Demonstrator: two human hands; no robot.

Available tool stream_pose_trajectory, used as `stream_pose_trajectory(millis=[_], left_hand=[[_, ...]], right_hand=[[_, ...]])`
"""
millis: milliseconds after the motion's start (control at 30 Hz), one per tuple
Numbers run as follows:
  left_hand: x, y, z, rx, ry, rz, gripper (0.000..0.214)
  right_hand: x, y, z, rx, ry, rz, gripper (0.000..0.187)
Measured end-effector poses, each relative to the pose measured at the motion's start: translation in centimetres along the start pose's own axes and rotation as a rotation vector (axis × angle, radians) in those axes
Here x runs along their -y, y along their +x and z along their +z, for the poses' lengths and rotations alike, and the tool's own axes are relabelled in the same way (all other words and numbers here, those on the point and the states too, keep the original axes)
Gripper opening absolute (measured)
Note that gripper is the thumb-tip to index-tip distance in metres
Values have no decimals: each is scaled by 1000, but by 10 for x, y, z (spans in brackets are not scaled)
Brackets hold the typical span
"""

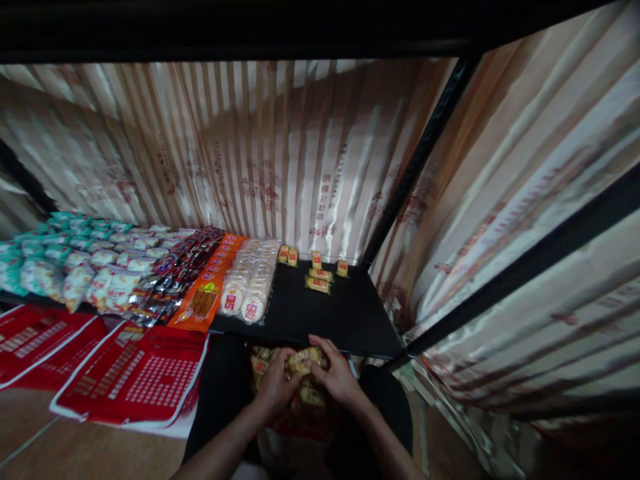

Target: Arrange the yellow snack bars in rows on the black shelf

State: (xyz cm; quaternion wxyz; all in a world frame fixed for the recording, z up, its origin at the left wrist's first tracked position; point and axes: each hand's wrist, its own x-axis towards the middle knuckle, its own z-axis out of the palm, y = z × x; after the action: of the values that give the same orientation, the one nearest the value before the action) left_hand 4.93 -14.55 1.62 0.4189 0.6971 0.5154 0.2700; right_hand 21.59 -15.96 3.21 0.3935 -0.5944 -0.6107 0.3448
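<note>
Between my knees, a small yellow wrapped snack packet (304,361) is held between my two hands. My right hand (341,379) grips its right side, thumb in front and fingers behind. My left hand (278,379) closes on its left end with thumb and forefinger. Below them, more yellow packets (313,398) lie in a dark red basket or bag, mostly hidden by my hands and legs. On the black shelf (300,323) ahead, several matching packets (318,285) stand or lie in small groups towards the back.
Left along the shelf are clear-wrapped round crackers (255,303), an orange snack bag (207,293), dark packets (165,273), and white and green bags (45,273). Red baskets (135,373) stand on the floor at left. Black frame posts (425,153) and striped curtains (300,147) enclose the shelf.
</note>
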Motion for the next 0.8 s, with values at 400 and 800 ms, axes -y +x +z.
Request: stream_pose_trajectory(millis=[400, 800], left_hand=[[-33, 26, -9, -226, -99, 82, 35], [-37, 54, -8, -331, -151, 95, 32]], right_hand=[[28, 48, -14, -65, 332, 53, 56], [35, 86, -8, -107, 470, 84, 52]])
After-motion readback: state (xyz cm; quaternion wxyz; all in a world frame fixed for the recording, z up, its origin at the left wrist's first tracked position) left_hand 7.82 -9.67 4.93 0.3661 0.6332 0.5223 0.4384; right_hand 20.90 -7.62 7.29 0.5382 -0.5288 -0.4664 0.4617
